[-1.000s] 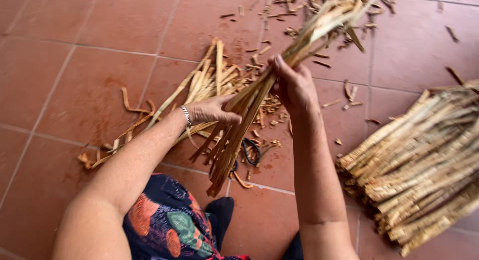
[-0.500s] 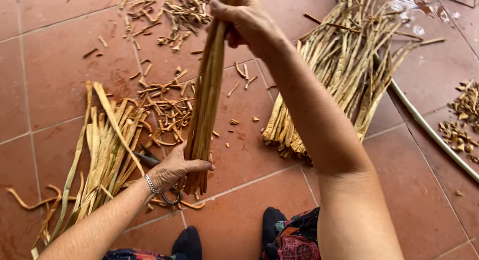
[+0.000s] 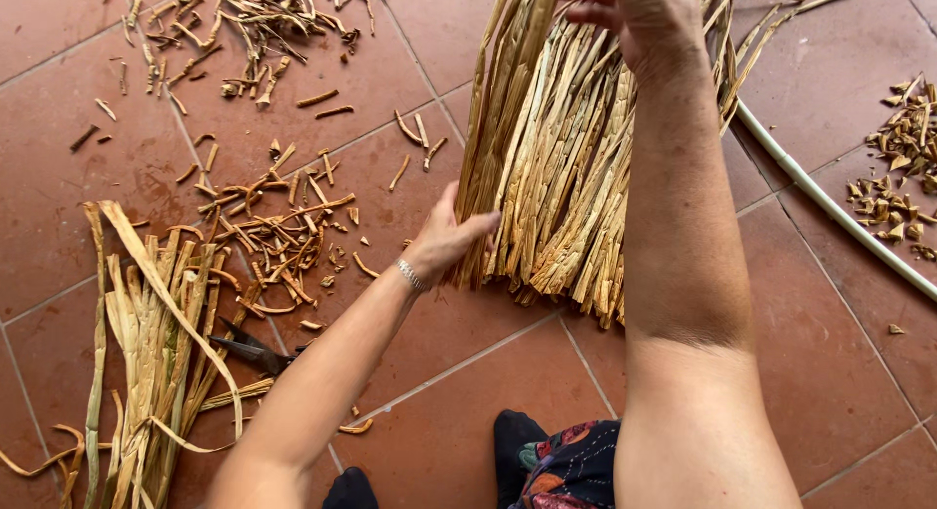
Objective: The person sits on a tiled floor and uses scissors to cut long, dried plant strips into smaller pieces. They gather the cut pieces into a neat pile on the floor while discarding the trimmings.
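Left hand: our left hand [image 3: 451, 238] lies with fingers nearly straight and close together, pressed flat against the lower end of the bundle of dried leaf strips [image 3: 503, 99]; it grips nothing.
Right hand: our right hand [image 3: 639, 16] is at the top edge, fingers curled about the upper part of the same bundle; how tightly they close we cannot tell.
Change: half a second ago we held the bundle upright over bare tiles, well left of the big pile; now it lies against the large pile of strips [image 3: 595, 167], and our left hand has come off the floor scraps to its lower end.
Bundle place: between our two hands, slanting from top centre down to the left hand, touching the pile on its right.
Packages, labels: we see none to tell of.
Scissors: dark scissors [image 3: 256, 351] lie on the tiled floor [image 3: 59, 148], well left of our left hand.
Loose strips: a smaller heap of strips [image 3: 146, 333] lies far left.
Scraps: short cut bits [image 3: 278, 241] are scattered between that heap and the bundle.
Pole: a pale pole [image 3: 830, 206] runs slantwise at right.
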